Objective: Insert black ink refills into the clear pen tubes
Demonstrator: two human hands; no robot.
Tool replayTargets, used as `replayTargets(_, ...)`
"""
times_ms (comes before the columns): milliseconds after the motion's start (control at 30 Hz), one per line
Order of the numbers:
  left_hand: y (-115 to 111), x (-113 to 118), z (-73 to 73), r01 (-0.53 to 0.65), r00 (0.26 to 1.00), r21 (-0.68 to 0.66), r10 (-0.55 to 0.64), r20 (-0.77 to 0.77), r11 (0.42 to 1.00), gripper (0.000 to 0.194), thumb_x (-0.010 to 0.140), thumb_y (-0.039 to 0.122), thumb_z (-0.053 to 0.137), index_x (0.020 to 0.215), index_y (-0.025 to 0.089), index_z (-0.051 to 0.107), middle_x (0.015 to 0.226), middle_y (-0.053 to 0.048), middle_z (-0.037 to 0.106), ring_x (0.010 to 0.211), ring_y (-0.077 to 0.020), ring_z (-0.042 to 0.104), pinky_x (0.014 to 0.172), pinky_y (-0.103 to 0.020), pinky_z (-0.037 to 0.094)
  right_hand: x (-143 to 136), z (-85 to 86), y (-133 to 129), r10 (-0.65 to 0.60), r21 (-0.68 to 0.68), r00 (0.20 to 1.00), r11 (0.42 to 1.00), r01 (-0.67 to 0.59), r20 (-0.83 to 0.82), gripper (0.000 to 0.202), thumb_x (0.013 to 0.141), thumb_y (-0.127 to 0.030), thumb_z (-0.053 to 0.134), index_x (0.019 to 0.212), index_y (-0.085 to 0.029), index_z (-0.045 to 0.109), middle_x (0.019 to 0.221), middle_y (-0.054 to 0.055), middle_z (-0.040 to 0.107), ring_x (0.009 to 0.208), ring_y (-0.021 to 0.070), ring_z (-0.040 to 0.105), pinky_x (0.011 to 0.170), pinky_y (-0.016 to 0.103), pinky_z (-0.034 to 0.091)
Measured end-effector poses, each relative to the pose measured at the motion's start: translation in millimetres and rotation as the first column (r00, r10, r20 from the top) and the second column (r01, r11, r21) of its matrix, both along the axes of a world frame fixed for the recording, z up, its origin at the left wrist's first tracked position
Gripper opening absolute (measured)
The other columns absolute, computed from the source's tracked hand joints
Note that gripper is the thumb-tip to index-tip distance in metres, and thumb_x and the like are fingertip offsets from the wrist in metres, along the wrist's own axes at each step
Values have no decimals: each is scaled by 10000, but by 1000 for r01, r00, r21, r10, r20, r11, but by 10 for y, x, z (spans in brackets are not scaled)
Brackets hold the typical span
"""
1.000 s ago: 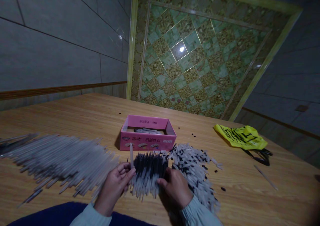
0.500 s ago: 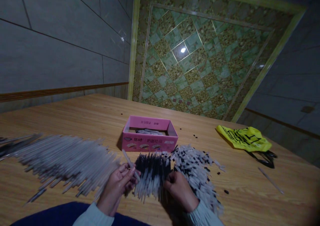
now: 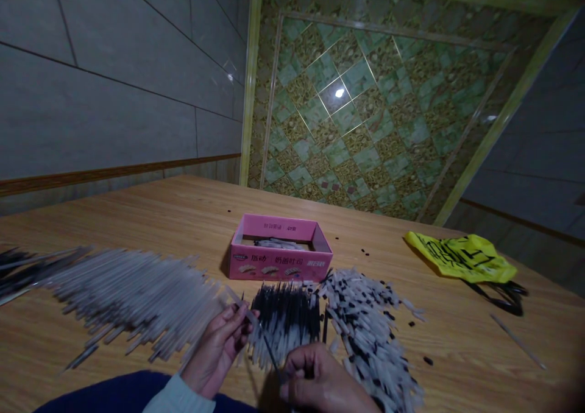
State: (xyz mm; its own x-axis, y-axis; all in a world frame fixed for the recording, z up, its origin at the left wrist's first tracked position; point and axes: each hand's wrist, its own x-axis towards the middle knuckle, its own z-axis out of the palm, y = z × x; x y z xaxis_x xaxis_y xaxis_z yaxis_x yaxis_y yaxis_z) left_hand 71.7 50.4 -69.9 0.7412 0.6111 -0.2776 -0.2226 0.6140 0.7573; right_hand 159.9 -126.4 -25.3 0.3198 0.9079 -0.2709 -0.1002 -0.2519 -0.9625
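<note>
My left hand (image 3: 214, 346) pinches a translucent pen barrel (image 3: 234, 295), which slants between thumb and fingers. A thin dark pen refill (image 3: 270, 347) is gripped near its lower end by my right hand (image 3: 322, 376); its upper end meets the barrel's lower end, and I cannot tell how far it goes in. Beyond both hands lies a row of dark-tipped refills (image 3: 286, 321). Left of my left hand, many translucent barrels (image 3: 141, 297) lie side by side. A heap of small whitish caps and black plugs (image 3: 365, 328) spreads to the right of the row.
A pink box (image 3: 278, 268) with pale pieces inside stands behind the row. At the right are a yellow bag (image 3: 461, 257) with black handles and a single thin stick (image 3: 516, 340). Dark strips (image 3: 27, 267) lie at far left. Loose black plugs (image 3: 428, 360) dot the wooden table.
My right hand has come away from the row of refills toward me, and a refill now shows between it and the barrel. My left hand still holds the barrel. The view has shifted slightly.
</note>
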Motion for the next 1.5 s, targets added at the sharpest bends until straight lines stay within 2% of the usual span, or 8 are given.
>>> replayTargets(633,-159,-56,75,314,947,177,-321,9,933,299,655,314,760,758,165,523,635,-27,674,499,-93,581,432,-169,374,41,-188,83,-155,63,985,985,160,-80,308,642,-360,692,502,-152,512,375,-57,474,303,30,327,339,183,166)
replayTargets(733,-204,-50,61,369,927,99,-374,35,924,300,631,286,780,748,160,535,588,-9,651,486,-96,595,411,-154,376,-10,-137,123,-165,88,983,981,172,-79,466,679,-572,642,534,-145,523,394,-50,471,301,31,319,338,182,175)
replayTargets(833,-173,-43,62,286,958,-84,-283,42,955,256,630,186,781,758,147,563,597,3,644,479,-83,601,408,-136,418,95,-100,114,-253,164,967,956,243,41,558,751,-680,487,571,-153,504,434,-41,477,329,48,353,366,186,227)
replayTargets(900,-127,-44,73,176,984,-204,-174,26,963,181,666,85,735,754,131,584,612,-3,647,491,-80,611,411,-129,448,293,-101,77,-405,196,863,912,360,300,490,802,-614,478,611,-163,499,502,-25,526,405,77,437,419,192,295)
replayTargets(933,-105,-45,78,129,992,-250,-128,21,960,144,690,41,697,751,122,595,621,-11,651,505,-83,621,411,-126,458,418,-109,53,-461,225,734,886,404,499,422,825,-534,498,632,-159,520,552,-12,557,489,101,496,479,198,339)
replayTargets(1000,-75,-50,87,74,997,-312,-69,26,947,117,735,-10,623,748,106,615,639,-30,660,525,-90,635,406,-125,472,670,-135,6,-323,113,403,878,465,856,258,859,-367,498,724,-166,587,691,12,633,665,142,578,591,213,383)
replayTargets(1067,-65,-55,90,54,998,-336,-45,35,940,133,762,-24,579,753,99,628,652,-41,664,530,-95,641,400,-128,481,871,-168,-29,-250,62,307,856,513,918,116,814,-233,547,799,-168,641,782,39,665,768,176,599,649,232,383)
replayTargets(1500,-91,-35,69,81,997,-266,-79,16,960,111,777,9,589,729,110,593,671,-55,674,509,-87,633,396,-125,474,997,-319,35,15,-71,113,857,510,994,195,813,-180,508,858,-226,692,883,46,620,818,174,577,620,240,308)
